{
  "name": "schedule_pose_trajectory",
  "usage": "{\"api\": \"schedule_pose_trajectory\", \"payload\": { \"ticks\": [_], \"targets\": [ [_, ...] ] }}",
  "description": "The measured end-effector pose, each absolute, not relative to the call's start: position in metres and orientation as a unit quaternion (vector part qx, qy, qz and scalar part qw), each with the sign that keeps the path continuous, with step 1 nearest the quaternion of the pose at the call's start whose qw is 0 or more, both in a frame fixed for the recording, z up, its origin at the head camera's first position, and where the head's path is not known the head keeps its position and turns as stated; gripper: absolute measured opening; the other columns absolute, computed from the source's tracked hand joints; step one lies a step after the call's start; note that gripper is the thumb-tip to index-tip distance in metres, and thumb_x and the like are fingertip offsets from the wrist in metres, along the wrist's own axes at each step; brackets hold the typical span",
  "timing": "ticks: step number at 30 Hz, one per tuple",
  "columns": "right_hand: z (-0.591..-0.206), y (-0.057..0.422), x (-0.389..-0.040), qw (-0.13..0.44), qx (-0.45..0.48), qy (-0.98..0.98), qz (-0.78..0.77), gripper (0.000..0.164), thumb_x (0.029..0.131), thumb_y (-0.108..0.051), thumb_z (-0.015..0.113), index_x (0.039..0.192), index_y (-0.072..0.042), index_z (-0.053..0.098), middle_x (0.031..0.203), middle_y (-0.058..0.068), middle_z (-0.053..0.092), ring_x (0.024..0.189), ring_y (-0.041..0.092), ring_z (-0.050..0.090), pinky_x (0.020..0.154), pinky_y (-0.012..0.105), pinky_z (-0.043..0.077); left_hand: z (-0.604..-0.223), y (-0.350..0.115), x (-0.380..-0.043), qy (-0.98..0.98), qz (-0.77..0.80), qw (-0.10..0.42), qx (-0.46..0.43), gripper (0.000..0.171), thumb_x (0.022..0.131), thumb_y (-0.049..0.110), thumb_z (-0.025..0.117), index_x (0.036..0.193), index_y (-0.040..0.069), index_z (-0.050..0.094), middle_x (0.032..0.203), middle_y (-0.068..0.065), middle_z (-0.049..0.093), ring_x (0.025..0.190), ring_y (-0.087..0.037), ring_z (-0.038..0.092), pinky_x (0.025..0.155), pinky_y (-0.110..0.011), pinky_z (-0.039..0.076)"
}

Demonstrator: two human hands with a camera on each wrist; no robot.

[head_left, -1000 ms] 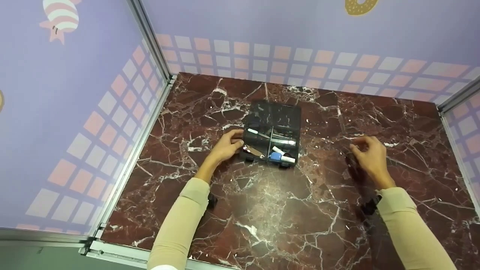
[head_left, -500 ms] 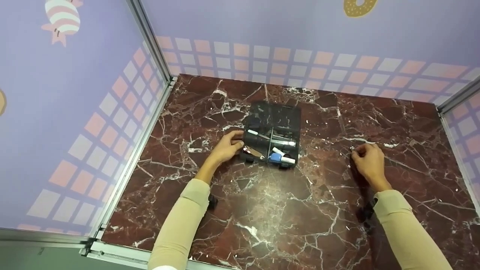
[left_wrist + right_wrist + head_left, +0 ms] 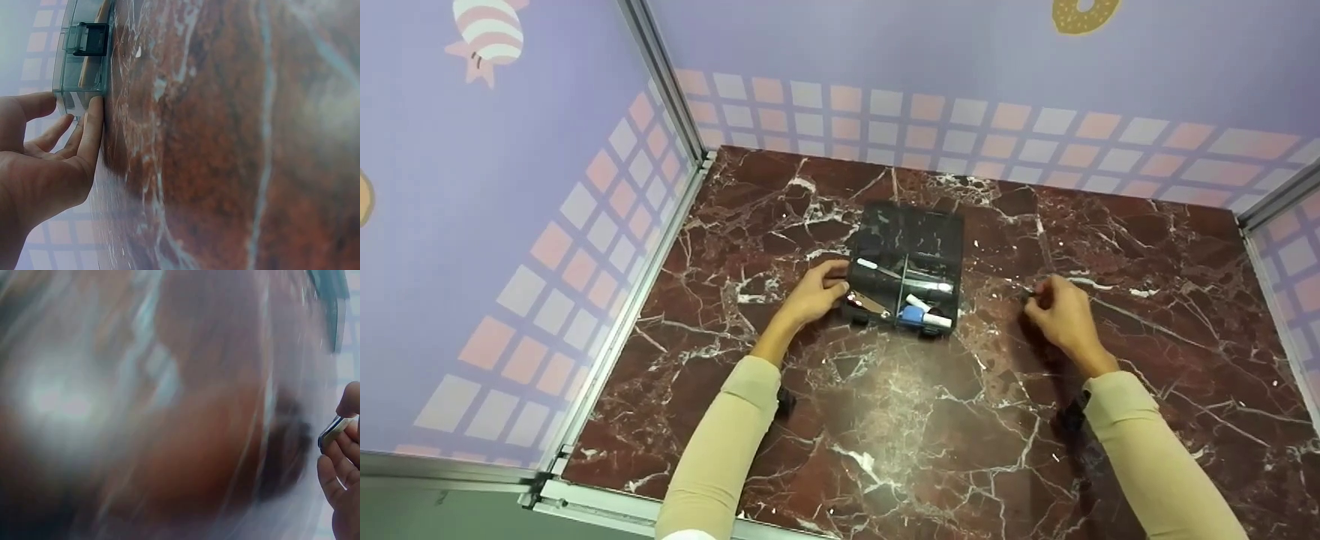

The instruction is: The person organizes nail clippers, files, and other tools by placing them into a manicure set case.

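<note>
A clear dark plastic box [image 3: 876, 287] lies on the marble-patterned surface with its lid [image 3: 915, 231] folded back. My left hand [image 3: 814, 295] touches the box's left side; in the left wrist view its fairly straight fingers rest against the end wall, by a dark latch [image 3: 91, 39]. Inside are a slim white-tipped item [image 3: 868, 264], a brown and metal piece [image 3: 868, 304], a clear tubular item [image 3: 928, 285] and a blue item [image 3: 913, 313] beside white ones. To the box's right, my right hand [image 3: 1061, 315] pinches a small shiny nail clipper [image 3: 331, 432], partly covered by fingers.
The reddish-brown marble surface [image 3: 900, 420] extends around the box. Patterned lilac panels stand at the back [image 3: 960, 45], left and right. A metal rail [image 3: 600, 504] runs along the front left edge.
My right hand lowered to the surface, its fingers closed in a pinch, then it moved left toward the box. My left hand and the box stayed in place.
</note>
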State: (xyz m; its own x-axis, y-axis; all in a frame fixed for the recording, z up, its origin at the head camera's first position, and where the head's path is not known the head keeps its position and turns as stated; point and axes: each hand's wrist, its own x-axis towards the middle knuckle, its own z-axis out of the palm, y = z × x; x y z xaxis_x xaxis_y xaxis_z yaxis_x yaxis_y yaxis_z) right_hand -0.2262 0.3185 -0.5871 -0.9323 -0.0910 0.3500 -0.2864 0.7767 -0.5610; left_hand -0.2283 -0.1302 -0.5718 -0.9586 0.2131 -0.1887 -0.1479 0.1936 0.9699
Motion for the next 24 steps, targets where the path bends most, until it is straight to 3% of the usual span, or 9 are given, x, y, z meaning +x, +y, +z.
{"api": "schedule_pose_trajectory", "payload": {
  "ticks": [6,14,24],
  "targets": [
    [-0.565,0.275,-0.234,0.160,0.152,-0.914,0.342,0.019,0.079,0.005,0.074,0.094,0.003,0.063,0.085,0.017,0.067,0.075,0.034,0.061,0.070,0.046,0.050,-0.572,-0.129,-0.229,0.757,0.638,0.141,0.021,0.050,0.107,0.000,0.056,0.155,-0.002,0.046,0.150,-0.023,0.055,0.135,-0.036,0.059,0.102,-0.045,0.058],
    [-0.543,0.204,-0.230,0.110,0.227,-0.890,0.380,0.022,0.081,0.004,0.075,0.101,0.003,0.065,0.088,0.013,0.069,0.076,0.026,0.065,0.068,0.040,0.058,-0.573,-0.129,-0.226,0.753,0.643,0.139,0.016,0.049,0.106,-0.001,0.055,0.155,-0.003,0.046,0.149,-0.024,0.055,0.134,-0.036,0.059,0.101,-0.044,0.059],
    [-0.536,0.140,-0.232,0.073,0.268,-0.869,0.409,0.018,0.086,0.004,0.072,0.103,0.002,0.069,0.087,0.010,0.069,0.075,0.020,0.064,0.068,0.033,0.056,-0.571,-0.130,-0.226,0.764,0.630,0.140,0.019,0.050,0.107,0.001,0.056,0.156,-0.001,0.046,0.150,-0.022,0.055,0.135,-0.035,0.058,0.103,-0.044,0.058]
  ]
}}
